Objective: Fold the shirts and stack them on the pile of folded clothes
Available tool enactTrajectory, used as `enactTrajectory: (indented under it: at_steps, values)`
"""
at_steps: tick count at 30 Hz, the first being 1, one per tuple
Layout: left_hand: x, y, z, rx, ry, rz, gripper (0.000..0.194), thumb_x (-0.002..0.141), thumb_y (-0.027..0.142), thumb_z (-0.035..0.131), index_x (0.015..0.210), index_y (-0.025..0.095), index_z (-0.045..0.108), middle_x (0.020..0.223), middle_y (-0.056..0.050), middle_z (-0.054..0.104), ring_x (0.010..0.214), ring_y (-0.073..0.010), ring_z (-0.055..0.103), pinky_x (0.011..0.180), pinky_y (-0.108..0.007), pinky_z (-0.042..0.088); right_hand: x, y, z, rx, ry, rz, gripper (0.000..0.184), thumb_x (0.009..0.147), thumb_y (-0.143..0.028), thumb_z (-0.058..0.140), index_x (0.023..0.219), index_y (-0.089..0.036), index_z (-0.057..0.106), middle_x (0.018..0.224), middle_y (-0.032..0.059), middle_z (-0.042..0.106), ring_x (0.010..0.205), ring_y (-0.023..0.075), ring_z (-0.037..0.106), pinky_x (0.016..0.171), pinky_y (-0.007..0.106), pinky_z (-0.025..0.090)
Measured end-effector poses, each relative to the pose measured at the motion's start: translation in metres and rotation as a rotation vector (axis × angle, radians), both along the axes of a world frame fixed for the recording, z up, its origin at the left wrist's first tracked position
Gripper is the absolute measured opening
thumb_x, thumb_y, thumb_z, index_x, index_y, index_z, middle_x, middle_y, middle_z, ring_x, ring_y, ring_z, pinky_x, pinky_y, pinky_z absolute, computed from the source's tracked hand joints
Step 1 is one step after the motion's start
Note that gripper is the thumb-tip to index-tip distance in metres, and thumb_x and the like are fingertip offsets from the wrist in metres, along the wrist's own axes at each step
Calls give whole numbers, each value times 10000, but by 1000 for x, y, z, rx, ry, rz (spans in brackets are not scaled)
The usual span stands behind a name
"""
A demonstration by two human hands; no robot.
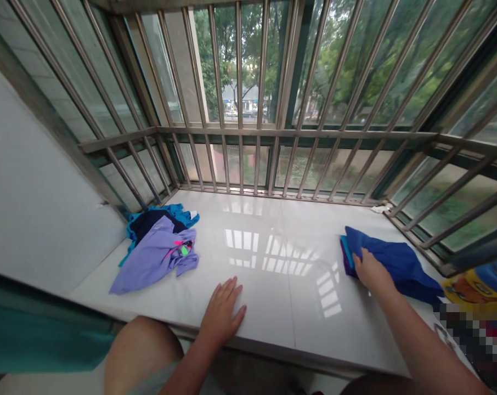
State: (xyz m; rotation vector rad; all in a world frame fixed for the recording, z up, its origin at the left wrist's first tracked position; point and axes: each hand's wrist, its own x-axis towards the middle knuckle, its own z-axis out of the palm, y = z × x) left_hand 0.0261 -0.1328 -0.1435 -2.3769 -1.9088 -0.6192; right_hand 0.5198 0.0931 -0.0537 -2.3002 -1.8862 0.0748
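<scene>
My left hand [222,308] lies flat on the glossy white window ledge [269,307], palm down, with nothing in it. At the right, my right hand [372,271] has its fingers closed at the left edge of a dark blue garment [400,266]. This garment lies on top of a small stack, where teal and purple cloth edges show beneath it. On the left side of the ledge is a loose, crumpled heap: a lavender garment [150,260] with a bright print on top, black cloth [143,226] and a blue ruffled garment [176,209] under it.
Metal bars [239,109] and windows enclose the ledge at the back and both sides. A yellow and blue printed item [479,285] sits at the far right, beside a blurred-out patch. A teal curtain [38,334] hangs at lower left, near my knee [141,351].
</scene>
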Motion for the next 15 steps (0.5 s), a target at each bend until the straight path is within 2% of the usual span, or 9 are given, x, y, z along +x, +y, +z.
enactTrajectory:
  at_steps: [3,5,7,9,11,13,15]
  values:
    - [1,0,0,-32,-44,-8,536,1014,405,617,1523,236,621,1697,-124,509,1544,-328,518,1279,-595,429,-12,-14,-26,-9,-79,89,773,1030,-456,399,1647,9,381,1699,318,391,1620,430,326,1267,628,316]
    - [-6,3,3,-58,-128,-24,464,1018,382,605,1458,251,667,1637,-116,585,1502,-320,570,1257,-598,466,-20,-31,-44,45,-119,98,835,1026,-509,363,1673,18,319,1740,313,312,1642,446,262,1276,671,281]
    - [-26,8,8,-45,-247,9,382,1047,362,546,1377,253,704,1516,-110,695,1412,-294,656,1209,-560,534,-30,-56,-62,111,-106,125,844,1023,-521,341,1680,9,313,1747,301,306,1641,451,263,1271,678,297]
    - [-60,17,17,39,-328,137,383,1071,372,484,1358,234,696,1437,-129,737,1359,-298,693,1176,-549,566,-45,-90,-84,140,-52,194,827,1015,-517,351,1671,-13,355,1735,289,344,1629,457,299,1256,675,338]
    - [-100,27,27,166,-310,319,445,1052,429,480,1387,205,668,1483,-180,690,1423,-372,634,1212,-640,503,-62,-129,-107,147,24,302,780,1025,-521,358,1647,-57,435,1725,260,386,1622,441,331,1248,650,374]
    - [-133,36,35,189,-266,439,526,1026,529,470,1378,192,669,1470,-210,686,1449,-446,593,1191,-744,457,-79,-166,-126,147,64,382,688,1043,-499,345,1617,-160,516,1695,203,466,1595,427,395,1238,689,372]
    - [-149,44,44,135,-243,479,531,1030,566,402,1261,207,717,1288,-212,771,1292,-463,703,1068,-754,529,-93,-196,-135,161,101,395,614,1054,-455,351,1585,-230,564,1665,173,518,1571,423,440,1225,729,365]
